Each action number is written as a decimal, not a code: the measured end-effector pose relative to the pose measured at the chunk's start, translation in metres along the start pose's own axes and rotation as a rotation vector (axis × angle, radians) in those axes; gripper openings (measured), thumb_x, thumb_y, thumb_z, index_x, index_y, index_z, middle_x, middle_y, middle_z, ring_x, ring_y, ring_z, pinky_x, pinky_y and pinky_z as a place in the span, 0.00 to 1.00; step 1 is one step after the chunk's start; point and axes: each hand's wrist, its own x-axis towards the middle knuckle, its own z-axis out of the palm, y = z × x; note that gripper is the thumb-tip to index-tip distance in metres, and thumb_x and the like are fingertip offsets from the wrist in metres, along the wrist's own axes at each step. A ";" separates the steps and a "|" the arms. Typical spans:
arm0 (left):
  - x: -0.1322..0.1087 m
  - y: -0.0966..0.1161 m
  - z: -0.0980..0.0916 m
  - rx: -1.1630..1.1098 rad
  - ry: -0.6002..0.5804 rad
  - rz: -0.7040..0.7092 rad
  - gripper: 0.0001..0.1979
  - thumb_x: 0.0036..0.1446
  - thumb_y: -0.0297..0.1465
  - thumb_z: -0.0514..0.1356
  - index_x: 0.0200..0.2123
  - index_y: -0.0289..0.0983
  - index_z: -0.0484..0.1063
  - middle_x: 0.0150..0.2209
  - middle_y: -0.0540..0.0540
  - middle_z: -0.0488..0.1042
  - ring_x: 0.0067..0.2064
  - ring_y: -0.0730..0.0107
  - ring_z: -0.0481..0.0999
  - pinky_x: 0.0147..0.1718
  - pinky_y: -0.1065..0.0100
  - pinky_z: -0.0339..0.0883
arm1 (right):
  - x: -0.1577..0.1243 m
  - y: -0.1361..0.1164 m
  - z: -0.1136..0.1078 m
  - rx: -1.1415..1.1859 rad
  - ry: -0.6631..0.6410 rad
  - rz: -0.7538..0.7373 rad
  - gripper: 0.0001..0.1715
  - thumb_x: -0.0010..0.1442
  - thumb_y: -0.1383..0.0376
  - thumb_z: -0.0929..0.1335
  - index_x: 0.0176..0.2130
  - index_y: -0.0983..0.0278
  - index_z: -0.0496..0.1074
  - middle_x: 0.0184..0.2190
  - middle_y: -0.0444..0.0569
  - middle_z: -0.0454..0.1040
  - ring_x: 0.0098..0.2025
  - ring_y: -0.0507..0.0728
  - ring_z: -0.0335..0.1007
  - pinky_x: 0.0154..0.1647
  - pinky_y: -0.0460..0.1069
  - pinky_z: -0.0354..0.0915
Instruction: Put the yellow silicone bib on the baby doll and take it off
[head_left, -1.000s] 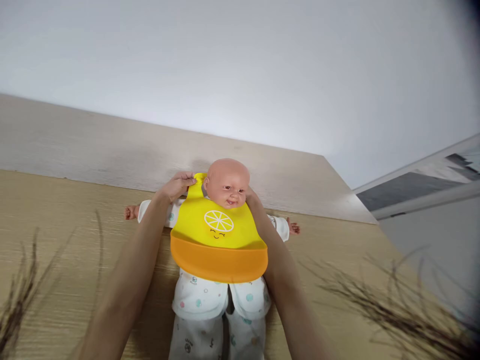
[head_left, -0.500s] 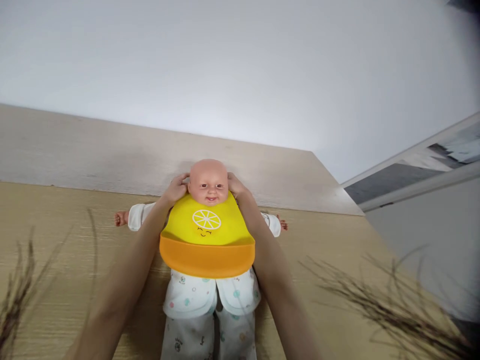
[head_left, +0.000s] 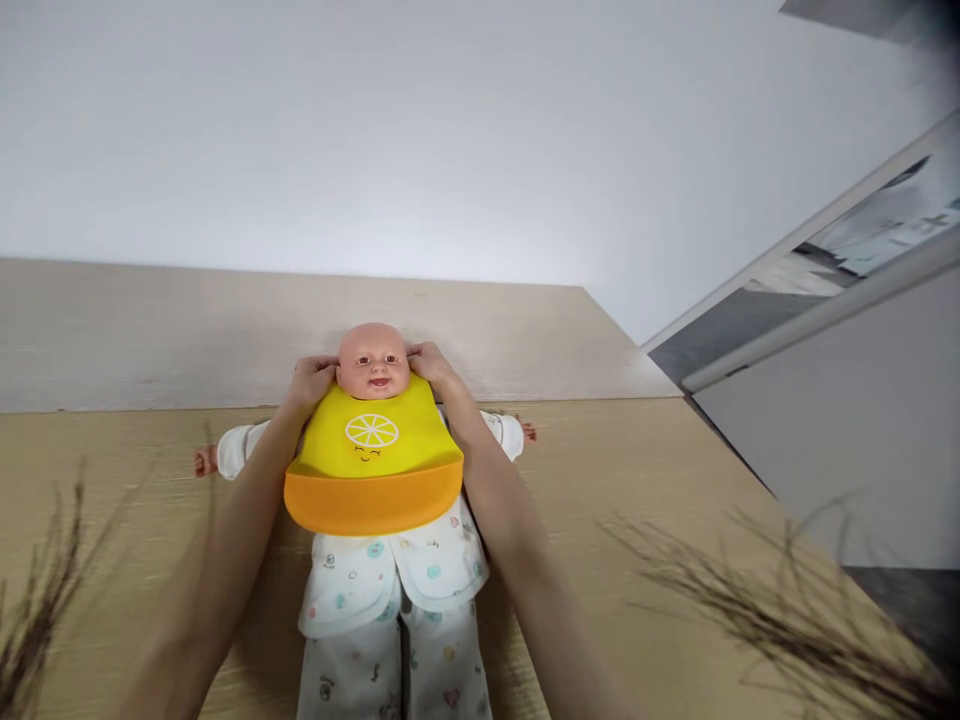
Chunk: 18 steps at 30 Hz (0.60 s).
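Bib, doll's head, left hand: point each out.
Bib point(head_left: 373, 462): head view, yellow front below the lemon print.
Doll's head point(head_left: 373, 355): head view, middle of the face.
Left hand point(head_left: 312, 381): head view, back of the hand.

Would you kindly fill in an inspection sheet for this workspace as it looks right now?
Surface: light wooden surface, paler raised board behind it.
Job's things: baby doll lying on its back in white printed clothes; yellow and orange bib on its chest.
Clutter: nothing seen.
Grippers: left hand and right hand at the doll's neck, beside the bib's top corners; grip unclear.
Cables: nothing seen.
Surroundings: white wall; blurred dark strands near the lens.
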 end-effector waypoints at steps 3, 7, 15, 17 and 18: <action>0.010 0.001 -0.002 0.070 0.002 0.014 0.13 0.41 0.33 0.59 0.28 0.34 0.81 0.28 0.44 0.80 0.31 0.62 0.75 0.29 0.67 0.67 | 0.007 0.006 0.002 -0.057 0.043 0.038 0.11 0.55 0.65 0.66 0.38 0.65 0.76 0.42 0.48 0.78 0.46 0.57 0.72 0.47 0.49 0.72; 0.019 0.002 -0.005 0.175 0.022 0.036 0.14 0.38 0.30 0.58 0.28 0.34 0.82 0.30 0.42 0.82 0.35 0.57 0.78 0.32 0.66 0.68 | 0.035 0.020 0.006 -0.175 0.068 0.157 0.10 0.53 0.67 0.66 0.35 0.66 0.76 0.38 0.49 0.79 0.43 0.56 0.73 0.44 0.47 0.70; 0.009 0.010 -0.006 0.083 0.101 -0.114 0.13 0.39 0.32 0.63 0.32 0.35 0.81 0.26 0.44 0.78 0.32 0.58 0.77 0.31 0.66 0.68 | 0.066 0.038 0.006 -0.339 0.110 0.299 0.07 0.53 0.70 0.67 0.32 0.68 0.76 0.30 0.50 0.78 0.41 0.56 0.71 0.41 0.46 0.67; -0.002 0.014 -0.011 -0.032 0.040 -0.177 0.16 0.39 0.35 0.66 0.35 0.35 0.80 0.26 0.44 0.78 0.29 0.60 0.76 0.28 0.66 0.67 | 0.061 0.038 0.004 -0.334 0.105 0.296 0.07 0.53 0.70 0.67 0.33 0.68 0.76 0.29 0.49 0.78 0.40 0.56 0.72 0.41 0.46 0.67; -0.008 0.016 -0.015 -0.081 0.002 -0.195 0.19 0.39 0.36 0.68 0.37 0.35 0.80 0.26 0.45 0.78 0.28 0.62 0.75 0.27 0.66 0.66 | 0.057 0.037 0.002 -0.321 0.098 0.296 0.08 0.53 0.69 0.67 0.33 0.67 0.76 0.28 0.49 0.77 0.39 0.56 0.72 0.39 0.45 0.67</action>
